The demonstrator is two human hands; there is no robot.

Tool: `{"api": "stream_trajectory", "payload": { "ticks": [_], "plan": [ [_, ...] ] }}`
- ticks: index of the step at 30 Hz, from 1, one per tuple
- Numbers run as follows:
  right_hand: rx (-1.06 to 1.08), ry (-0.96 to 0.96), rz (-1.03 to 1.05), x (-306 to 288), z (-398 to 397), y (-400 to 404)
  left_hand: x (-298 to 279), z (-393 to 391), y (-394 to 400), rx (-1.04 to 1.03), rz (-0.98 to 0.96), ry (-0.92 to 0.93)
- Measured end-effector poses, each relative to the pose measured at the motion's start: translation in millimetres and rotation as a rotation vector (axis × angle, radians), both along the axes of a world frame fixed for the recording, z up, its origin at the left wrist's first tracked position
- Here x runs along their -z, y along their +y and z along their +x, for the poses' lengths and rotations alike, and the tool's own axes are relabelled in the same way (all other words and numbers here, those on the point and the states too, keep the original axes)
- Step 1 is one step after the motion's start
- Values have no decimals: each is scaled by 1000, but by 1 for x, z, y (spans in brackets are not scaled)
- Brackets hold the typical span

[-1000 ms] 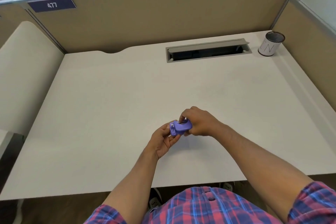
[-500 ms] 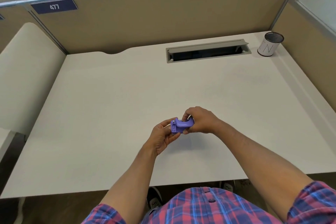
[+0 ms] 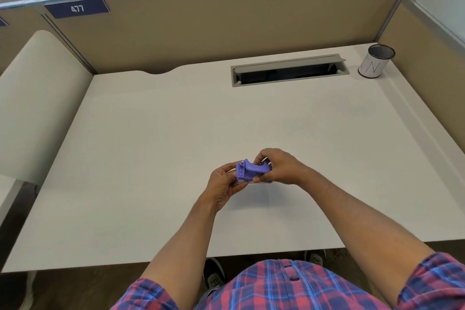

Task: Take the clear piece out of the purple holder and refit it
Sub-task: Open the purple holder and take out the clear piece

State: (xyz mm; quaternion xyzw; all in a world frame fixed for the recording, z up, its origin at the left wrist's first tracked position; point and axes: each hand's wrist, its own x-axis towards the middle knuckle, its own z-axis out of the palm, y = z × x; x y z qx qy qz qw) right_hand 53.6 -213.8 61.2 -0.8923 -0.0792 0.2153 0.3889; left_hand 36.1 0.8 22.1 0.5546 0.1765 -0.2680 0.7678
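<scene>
A small purple holder (image 3: 252, 171) is held between both hands just above the white desk (image 3: 156, 148), near its front middle. My left hand (image 3: 222, 184) grips its left end from below and behind. My right hand (image 3: 279, 167) closes over its right end, fingers wrapped around the top and underside. A thin clear edge of the clear piece (image 3: 245, 182) shows along the bottom of the holder; most of that piece is hidden by the holder and my fingers.
A grey cable slot (image 3: 289, 70) is set into the desk at the back. A white mesh-topped cup (image 3: 376, 61) stands at the back right corner. Tan partition walls enclose the back and right. A cream cushioned panel (image 3: 37, 98) lies to the left.
The holder has been turned in my hands, its curved top now facing up, and both hands have shifted slightly away from me.
</scene>
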Motion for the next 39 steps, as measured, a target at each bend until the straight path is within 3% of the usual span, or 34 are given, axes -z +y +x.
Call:
{"api": "stream_trajectory", "payload": {
  "ticks": [7,16,22,31,35,39],
  "plan": [
    [67,107,168,-1,8,-7,3,-4,0,-21,3,33],
    [25,35,93,-3,13,-6,4,-4,-3,-53,10,24],
    [184,50,229,-5,14,-15,4,-5,-3,-65,7,25],
    [276,53,210,5,8,-26,6,-6,-8,-33,-2,39],
    [386,12,126,10,5,-33,4,-4,-8,-31,-3,34],
    [403,-69,-154,18,1,-41,3,-3,-7,-29,8,28]
  ]
}}
